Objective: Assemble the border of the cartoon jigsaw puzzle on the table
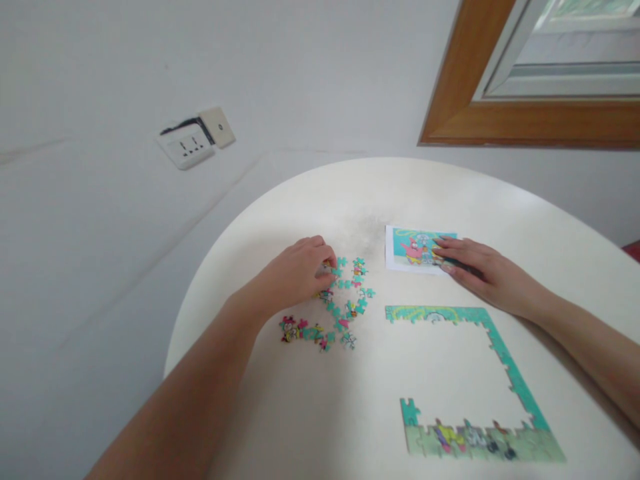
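Observation:
My left hand reaches into the loose jigsaw pieces, its thumb and fingers curled together around what looks like a puzzle piece, mostly hidden. Teal, pink and yellow bits lie scattered to the right of that hand and below it. My right hand rests with fingers stretched out over the right side of a printed cartoon picture showing a pink starfish figure. Nearer to me lies a partly joined puzzle frame; its top, right side and bottom are connected, while most of its left side is open.
Everything lies on a round white table, whose far edge curves close to the wall. A power socket sits on the wall at the left. At the upper right is a window with a wooden frame.

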`<state>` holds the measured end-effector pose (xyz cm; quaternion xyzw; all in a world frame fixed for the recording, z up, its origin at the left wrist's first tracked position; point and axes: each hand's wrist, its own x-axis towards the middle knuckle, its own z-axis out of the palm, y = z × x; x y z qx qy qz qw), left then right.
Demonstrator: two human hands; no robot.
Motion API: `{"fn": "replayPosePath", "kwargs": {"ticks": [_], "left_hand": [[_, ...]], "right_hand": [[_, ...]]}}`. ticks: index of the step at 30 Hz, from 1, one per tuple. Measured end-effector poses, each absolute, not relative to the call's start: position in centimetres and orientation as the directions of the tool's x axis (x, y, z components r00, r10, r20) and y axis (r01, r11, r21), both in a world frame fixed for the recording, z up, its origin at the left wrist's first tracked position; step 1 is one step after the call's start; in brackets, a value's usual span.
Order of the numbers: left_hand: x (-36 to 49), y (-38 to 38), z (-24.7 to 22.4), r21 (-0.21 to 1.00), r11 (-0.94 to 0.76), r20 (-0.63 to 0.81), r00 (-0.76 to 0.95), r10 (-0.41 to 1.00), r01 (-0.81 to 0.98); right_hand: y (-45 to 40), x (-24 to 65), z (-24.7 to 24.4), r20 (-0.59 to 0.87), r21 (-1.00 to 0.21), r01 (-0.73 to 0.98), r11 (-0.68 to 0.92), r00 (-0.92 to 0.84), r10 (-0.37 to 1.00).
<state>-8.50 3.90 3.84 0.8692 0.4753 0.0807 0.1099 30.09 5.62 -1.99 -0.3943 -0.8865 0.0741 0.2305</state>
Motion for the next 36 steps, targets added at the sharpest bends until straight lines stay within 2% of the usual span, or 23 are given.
{"fn": "replayPosePath", "kwargs": {"ticks": [20,24,29,32,36], "left_hand": [[-8.0,3.9,4.4,0.364,-0.517,0.011,0.551,0.834,0.775],[-7.8,3.3,5.5,0.499,-0.387,-0.044,0.469,0.882,0.775],[-6.7,2.4,6.6,0.735,-0.174,-0.24,0.492,0.837,0.655],[-5.6,1.9,6.9,0.797,-0.113,-0.305,0.558,0.772,0.593],[-4.2,1.0,7.0,0.792,-0.128,-0.366,0.632,0.683,0.597]], "right_hand": [[5.4,29.7,-1.7,0.352,-0.315,0.673,0.669,-0.572,0.741],[5.5,29.7,-1.7,0.354,-0.307,0.673,0.673,-0.576,0.737],[5.5,29.7,-1.6,0.359,-0.305,0.676,0.671,-0.571,0.739],[5.4,29.6,-1.5,0.349,-0.313,0.683,0.66,-0.563,0.749],[5.4,29.6,-1.2,0.343,-0.301,0.68,0.669,-0.577,0.741]]}}
